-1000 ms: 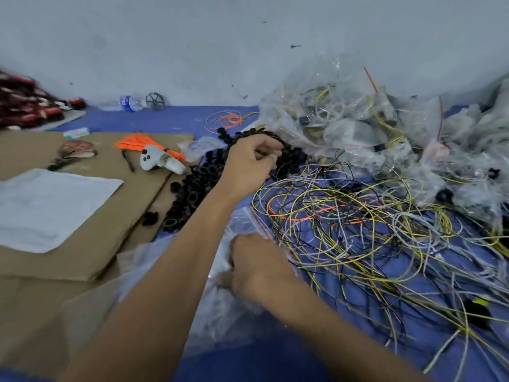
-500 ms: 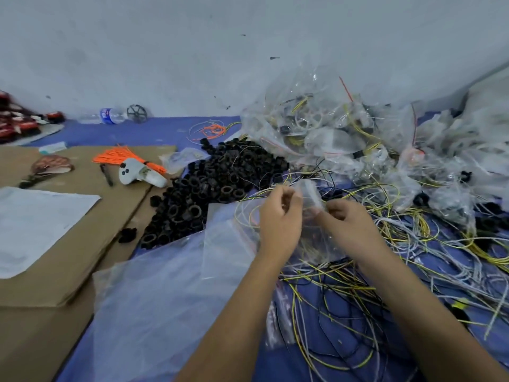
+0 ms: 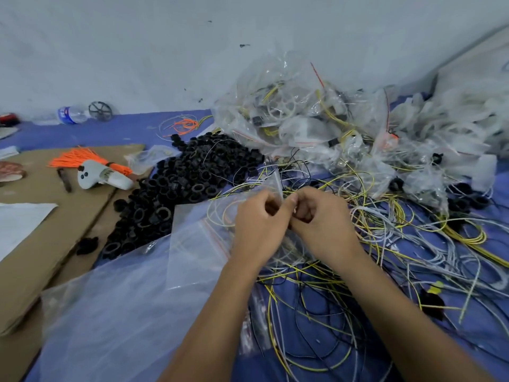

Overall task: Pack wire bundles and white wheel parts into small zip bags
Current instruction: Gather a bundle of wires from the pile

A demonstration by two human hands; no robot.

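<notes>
A small zip bag [image 3: 275, 186] sits at picture centre, its top edge pinched by both the left hand [image 3: 259, 227] and right hand [image 3: 319, 221], fingers curled tight; contents unclear, perhaps none. Loose wires [image 3: 371, 244] sprawl toward three o'clock, black rings [image 3: 179, 183] at ten, packed bags [image 3: 316, 128] at one.

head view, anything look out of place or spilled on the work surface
The black rings lie in a loose heap that spills off the blue cloth onto the cardboard. The wires are one loose tangle. A game controller on the cardboard looks unrelated.
</notes>
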